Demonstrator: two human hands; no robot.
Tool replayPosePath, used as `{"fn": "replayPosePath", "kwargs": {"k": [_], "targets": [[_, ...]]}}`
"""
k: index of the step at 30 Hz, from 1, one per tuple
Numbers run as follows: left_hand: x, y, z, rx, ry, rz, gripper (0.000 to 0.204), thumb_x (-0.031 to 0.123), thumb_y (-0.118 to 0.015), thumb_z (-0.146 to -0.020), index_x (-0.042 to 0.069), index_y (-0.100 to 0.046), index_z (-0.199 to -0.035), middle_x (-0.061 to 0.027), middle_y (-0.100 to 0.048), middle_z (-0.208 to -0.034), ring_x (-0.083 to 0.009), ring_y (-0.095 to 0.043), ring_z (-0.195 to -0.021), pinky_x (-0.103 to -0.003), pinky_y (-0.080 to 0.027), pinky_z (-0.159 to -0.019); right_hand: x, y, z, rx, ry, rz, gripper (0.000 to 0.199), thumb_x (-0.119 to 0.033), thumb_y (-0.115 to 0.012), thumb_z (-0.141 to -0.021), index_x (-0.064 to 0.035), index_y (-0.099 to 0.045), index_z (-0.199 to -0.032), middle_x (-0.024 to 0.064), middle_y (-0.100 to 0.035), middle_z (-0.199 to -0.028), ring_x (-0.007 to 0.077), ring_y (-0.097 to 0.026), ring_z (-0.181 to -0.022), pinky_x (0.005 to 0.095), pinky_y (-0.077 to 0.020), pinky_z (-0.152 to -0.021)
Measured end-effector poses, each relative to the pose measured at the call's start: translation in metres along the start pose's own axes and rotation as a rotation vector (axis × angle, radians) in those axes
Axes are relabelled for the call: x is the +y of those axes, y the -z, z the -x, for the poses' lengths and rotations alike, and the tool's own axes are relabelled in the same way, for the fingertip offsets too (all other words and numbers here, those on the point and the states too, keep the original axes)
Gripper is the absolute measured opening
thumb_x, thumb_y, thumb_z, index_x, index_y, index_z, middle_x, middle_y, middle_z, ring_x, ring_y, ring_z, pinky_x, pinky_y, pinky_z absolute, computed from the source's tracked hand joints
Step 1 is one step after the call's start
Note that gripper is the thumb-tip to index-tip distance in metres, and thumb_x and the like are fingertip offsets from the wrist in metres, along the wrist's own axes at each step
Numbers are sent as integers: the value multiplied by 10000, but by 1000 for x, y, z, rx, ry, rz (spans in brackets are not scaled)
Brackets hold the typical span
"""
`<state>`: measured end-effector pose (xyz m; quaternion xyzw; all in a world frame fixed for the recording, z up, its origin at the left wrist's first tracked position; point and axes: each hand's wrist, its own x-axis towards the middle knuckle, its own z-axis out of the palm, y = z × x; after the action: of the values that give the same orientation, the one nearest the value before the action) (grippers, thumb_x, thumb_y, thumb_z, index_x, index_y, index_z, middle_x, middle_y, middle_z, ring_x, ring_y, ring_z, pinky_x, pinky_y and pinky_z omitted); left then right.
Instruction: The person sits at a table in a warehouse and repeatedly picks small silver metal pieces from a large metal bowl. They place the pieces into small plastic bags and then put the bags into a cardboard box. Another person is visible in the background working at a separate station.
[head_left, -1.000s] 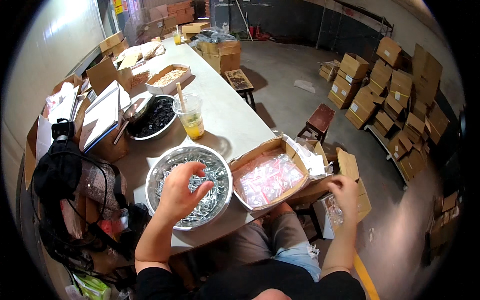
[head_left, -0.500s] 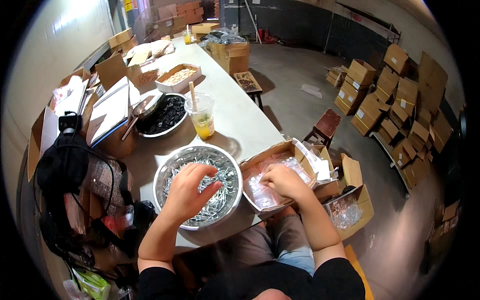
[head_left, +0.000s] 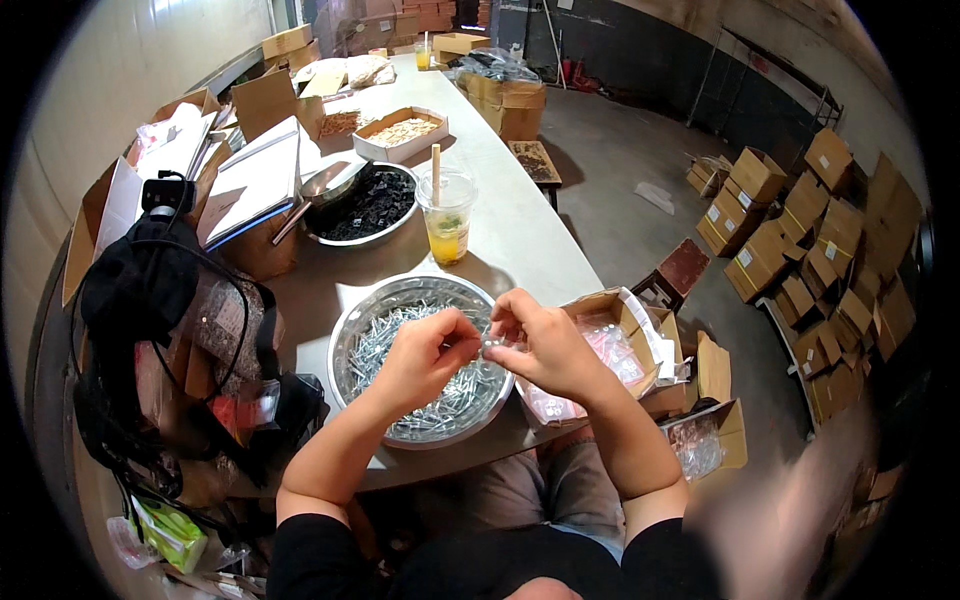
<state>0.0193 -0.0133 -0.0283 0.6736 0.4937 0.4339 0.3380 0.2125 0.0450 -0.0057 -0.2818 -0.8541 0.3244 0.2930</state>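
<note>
A steel bowl (head_left: 341, 372) full of loose silvery screws (head_left: 385, 330) stands at the table's near edge. Over it my two hands meet. My right hand (head_left: 548, 345) pinches a small clear plastic bag (head_left: 490, 346), mostly covered by the fingers. Close against it, my left hand (head_left: 432, 355) is closed, thumb and fingertips together; what it grips is too small to make out. Just right of the bowl, a cardboard box (head_left: 640, 330) holds many flat clear bags with reddish edges (head_left: 608, 350), partly behind my right forearm.
Beyond the bowl stand a plastic cup of yellow drink (head_left: 447, 225), a basin of black parts (head_left: 372, 212) and a white tray of small tan pieces (head_left: 392, 150). Black bag and cables (head_left: 140, 290) crowd the left. Stools (head_left: 680, 270) and cartons (head_left: 765, 255) occupy the floor rightward.
My right hand has left the box of bags and come left over the bowl, now with a small bag. My left hand has closed and moved right to meet it. The view has shifted slightly.
</note>
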Motion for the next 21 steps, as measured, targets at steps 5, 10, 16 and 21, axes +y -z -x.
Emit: {"fn": "replayPosePath", "kwargs": {"k": [5, 10, 16, 21], "targets": [[-7, -5, -3, 13, 81, 225, 52, 31, -566, -936, -16, -544, -938, -64, -647, -848, -107, -638, -787, -239, -530, -685, 13, -6, 5, -184, -254, -256, 475, -52, -750, -739, -38, -489, -1135, 93, -679, -867, 133, -647, -760, 293, -517, -684], [-14, -2, -3, 230, 0, 378, 66, 36, -586, -923, -21, -564, -948, -63, -651, -807, -97, -634, -741, -221, -510, -648, 39, 7, 15, -91, -194, -49, 397, -49, -741, -724, -20, -531, -1060, 105, -681, -835, 163, -663, -737, 296, -523, -680], [-1, 21, -1, 354, -28, 364, 98, 37, -611, -912, -40, -646, -962, -43, -664, -808, -77, -630, -738, -201, -496, -661, 57, 25, 29, 16, -238, 675, 311, -115, -741, -714, -50, -635, -999, 147, -646, -915, 306, -629, -923, 384, -505, -805], [4, 27, 5, 388, -31, 172, 121, 84, -635, -919, -16, -597, -864, -12, -620, -740, -49, -571, -660, -177, -458, -592, 24, -33, -10, -313, 83, 363, 364, -112, -719, -756, -76, -633, -1108, 151, -615, -1075, 319, -609, -1010, 421, -492, -887]]}}
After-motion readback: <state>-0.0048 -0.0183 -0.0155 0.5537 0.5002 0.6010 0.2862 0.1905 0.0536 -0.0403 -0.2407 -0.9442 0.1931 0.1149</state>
